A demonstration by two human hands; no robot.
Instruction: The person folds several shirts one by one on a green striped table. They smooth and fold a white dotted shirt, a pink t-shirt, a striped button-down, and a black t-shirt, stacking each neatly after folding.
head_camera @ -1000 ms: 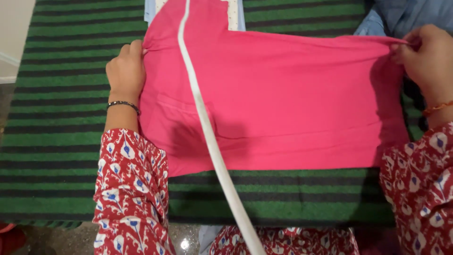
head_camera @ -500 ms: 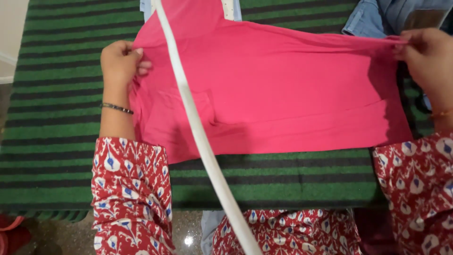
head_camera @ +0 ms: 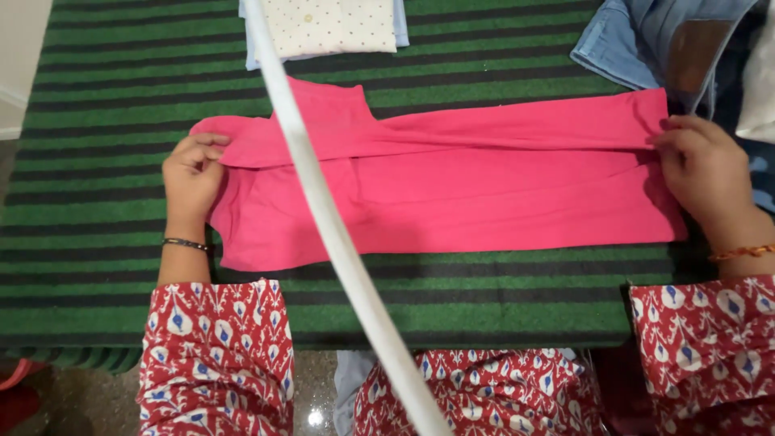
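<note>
Pink knit cotton garment [head_camera: 484, 190] lies folded into a long band across the middle of the frame on a green-and-black striped woven mat [head_camera: 97, 202], its upper layer doubled down over the lower one. At frame left the left hand [head_camera: 192, 173] pinches the garment's left end with fingers curled shut on the cloth; a white flat strap [head_camera: 323, 226] runs diagonally from top left to bottom centre, in front of the garment. Upper centre holds a folded white dotted shirt [head_camera: 331, 24], upper right a blue denim garment [head_camera: 638, 36], and at frame right the right hand [head_camera: 702, 169] grips the garment's right end, fingertips pressed together on the folded edge.
</note>
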